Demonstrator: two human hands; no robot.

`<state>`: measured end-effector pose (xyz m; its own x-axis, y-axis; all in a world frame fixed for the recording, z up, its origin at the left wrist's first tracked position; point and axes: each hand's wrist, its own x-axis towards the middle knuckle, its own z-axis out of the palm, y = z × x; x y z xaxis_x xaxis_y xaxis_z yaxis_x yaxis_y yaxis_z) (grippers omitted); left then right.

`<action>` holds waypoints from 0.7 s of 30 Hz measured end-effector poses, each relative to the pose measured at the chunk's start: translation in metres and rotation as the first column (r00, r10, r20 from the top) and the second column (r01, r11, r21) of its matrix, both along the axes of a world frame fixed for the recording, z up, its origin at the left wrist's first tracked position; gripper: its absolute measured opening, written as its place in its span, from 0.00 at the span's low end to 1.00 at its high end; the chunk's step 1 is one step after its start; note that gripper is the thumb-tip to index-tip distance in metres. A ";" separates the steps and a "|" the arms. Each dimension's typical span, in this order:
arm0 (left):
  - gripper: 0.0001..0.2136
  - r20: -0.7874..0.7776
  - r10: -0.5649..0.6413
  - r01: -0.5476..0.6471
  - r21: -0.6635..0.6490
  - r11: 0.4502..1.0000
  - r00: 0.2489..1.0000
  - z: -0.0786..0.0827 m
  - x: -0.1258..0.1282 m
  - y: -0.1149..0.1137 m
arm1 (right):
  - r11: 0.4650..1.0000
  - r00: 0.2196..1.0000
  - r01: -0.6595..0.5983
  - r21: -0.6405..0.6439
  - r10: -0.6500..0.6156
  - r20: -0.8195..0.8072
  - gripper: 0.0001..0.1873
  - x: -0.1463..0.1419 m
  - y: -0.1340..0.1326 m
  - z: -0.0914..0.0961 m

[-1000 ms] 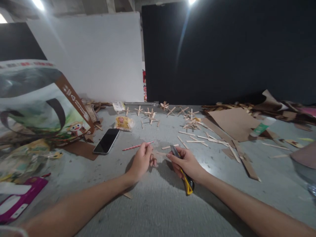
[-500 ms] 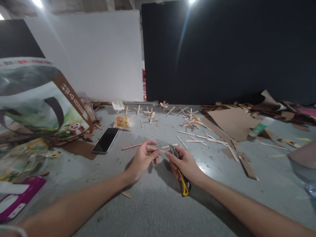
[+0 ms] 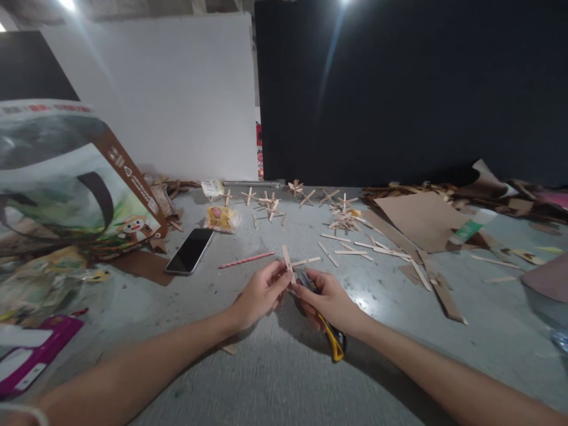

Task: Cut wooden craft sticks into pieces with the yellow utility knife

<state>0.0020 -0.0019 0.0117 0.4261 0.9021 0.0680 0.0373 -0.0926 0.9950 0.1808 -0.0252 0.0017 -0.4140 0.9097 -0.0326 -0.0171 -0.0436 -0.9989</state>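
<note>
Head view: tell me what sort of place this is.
Probably a craft workspace, judging by the cutter in the right hand, the scattered wooden sticks and the brown cardboard.

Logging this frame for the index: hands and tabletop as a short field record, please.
left hand: pinches a wooden stick
right hand: holds a utility knife; contact with the stick unclear
beyond left hand: slim striped rod
left side: phone
far side: crossed sticks
right side: loose sticks, flat cardboard, green-and-white tube
</note>
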 end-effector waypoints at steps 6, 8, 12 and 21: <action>0.22 -0.084 0.089 -0.081 0.098 0.992 0.992 -0.005 -0.003 0.001 | 0.999 0.998 -0.017 -0.028 0.019 0.060 0.25 0.000 0.002 0.000; 0.22 -0.081 0.105 -0.098 0.089 0.991 0.991 -0.009 -0.002 0.002 | 0.998 0.998 0.062 -0.030 -0.061 0.029 0.25 0.002 0.003 0.002; 0.20 -0.039 0.060 -0.058 0.051 0.997 0.997 -0.012 0.001 0.004 | 0.990 0.992 0.124 -0.061 -0.125 -0.006 0.23 0.006 0.007 0.007; 0.15 -0.152 0.028 -0.017 0.077 0.997 0.988 -0.010 -0.001 0.001 | 0.999 0.987 0.048 0.011 -0.049 0.151 0.20 0.003 0.001 0.011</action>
